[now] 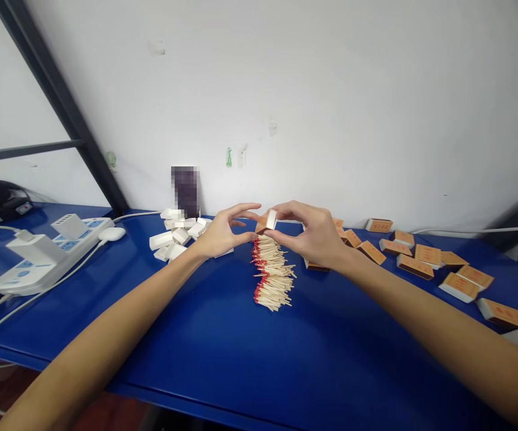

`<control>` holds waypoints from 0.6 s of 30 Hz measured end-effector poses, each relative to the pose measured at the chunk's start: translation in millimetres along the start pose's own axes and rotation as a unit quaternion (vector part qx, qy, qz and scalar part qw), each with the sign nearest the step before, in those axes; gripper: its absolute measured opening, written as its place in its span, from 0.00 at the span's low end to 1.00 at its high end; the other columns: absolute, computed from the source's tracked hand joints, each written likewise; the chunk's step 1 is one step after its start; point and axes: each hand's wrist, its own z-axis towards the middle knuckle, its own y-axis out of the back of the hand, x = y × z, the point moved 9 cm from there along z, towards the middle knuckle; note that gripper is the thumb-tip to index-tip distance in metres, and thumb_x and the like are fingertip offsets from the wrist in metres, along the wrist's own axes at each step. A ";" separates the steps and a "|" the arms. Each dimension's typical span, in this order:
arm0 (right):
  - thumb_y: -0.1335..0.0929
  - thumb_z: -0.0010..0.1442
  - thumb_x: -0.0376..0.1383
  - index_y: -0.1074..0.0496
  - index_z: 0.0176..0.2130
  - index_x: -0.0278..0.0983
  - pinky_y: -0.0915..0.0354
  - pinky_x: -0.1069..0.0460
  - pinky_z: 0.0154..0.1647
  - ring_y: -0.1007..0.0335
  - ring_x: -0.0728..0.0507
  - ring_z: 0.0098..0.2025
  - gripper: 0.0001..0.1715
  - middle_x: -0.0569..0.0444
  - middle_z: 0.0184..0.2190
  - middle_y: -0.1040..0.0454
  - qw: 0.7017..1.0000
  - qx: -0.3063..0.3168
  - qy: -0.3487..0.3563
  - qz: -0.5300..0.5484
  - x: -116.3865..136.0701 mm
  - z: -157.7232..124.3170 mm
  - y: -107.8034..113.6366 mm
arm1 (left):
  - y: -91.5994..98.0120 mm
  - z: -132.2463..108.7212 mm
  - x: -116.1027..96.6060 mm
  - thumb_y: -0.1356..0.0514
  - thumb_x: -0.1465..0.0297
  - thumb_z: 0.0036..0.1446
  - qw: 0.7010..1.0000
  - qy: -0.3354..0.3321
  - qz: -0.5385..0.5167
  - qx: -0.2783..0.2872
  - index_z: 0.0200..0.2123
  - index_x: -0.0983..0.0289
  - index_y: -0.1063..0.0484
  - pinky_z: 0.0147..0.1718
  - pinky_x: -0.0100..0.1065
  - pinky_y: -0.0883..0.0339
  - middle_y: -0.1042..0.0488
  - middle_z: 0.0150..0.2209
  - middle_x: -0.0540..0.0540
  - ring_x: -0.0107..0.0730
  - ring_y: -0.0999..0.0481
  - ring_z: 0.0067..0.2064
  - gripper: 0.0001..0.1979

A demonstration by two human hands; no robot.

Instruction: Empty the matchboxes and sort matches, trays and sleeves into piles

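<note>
The right hand [315,233] held a small matchbox [271,219] between thumb and fingers, while the left hand [223,232] curved its spread digits about the box's left end, whether gripping it could not be told. The matchbox, orange-brown with a white face toward the right, was tilted above the far end of a ragged row of red-headed matches [274,278] on the blue desk [223,353]. White cartons [162,240] lay heaped to the left, orange matchboxes [428,255] scattered to the right.

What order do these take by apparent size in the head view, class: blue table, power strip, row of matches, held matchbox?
Largest to smallest:
1. Blue table
2. Power strip
3. Row of matches
4. Held matchbox
</note>
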 end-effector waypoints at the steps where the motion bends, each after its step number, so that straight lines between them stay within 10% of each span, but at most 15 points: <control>1: 0.28 0.58 0.36 0.28 0.40 0.39 0.25 0.46 0.46 0.23 0.45 0.40 0.09 0.53 0.38 0.21 1.000 -0.001 0.001 0.000 -0.6 -0.6 0.1 | -0.1 -0.2 0.1 0.33 0.72 0.51 1.000 0.002 0.000 0.000 0.59 0.63 0.33 0.54 0.48 0.35 0.23 0.48 0.60 0.43 0.26 0.53 0.31; 18: 0.28 0.54 0.36 0.29 0.34 0.39 0.29 0.47 0.37 0.26 0.45 0.35 0.07 0.53 0.33 0.23 0.998 0.035 0.041 -0.041 4.4 2.5 5.5 | -5.9 -2.2 -2.1 0.32 0.68 0.52 1.000 0.009 0.010 0.020 0.59 0.64 0.33 0.52 0.44 0.34 0.22 0.46 0.59 0.39 0.25 0.50 0.31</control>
